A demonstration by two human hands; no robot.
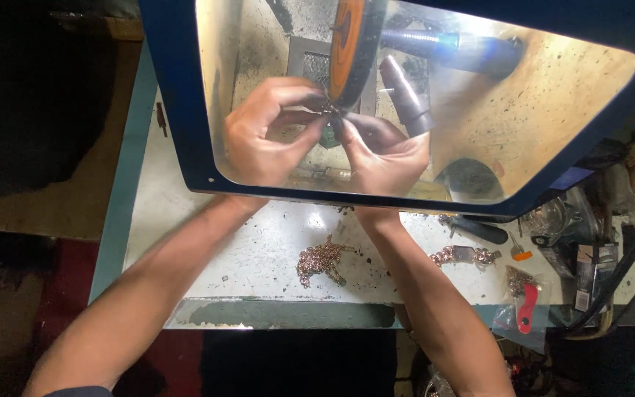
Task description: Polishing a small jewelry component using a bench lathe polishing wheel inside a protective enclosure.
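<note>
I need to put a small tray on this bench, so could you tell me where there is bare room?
Bare bench lies left of the chain pile, below the hood frame. Right of the bracelet it is crowded with bags and tools.

Single head-worn view, looking steeply down from close above; faces the blue-framed clear guard window [178, 110] over the speckled white workbench [259, 257]; forearms enter from below

Both hands [325, 140] raised together, fingertips pinched.
</note>
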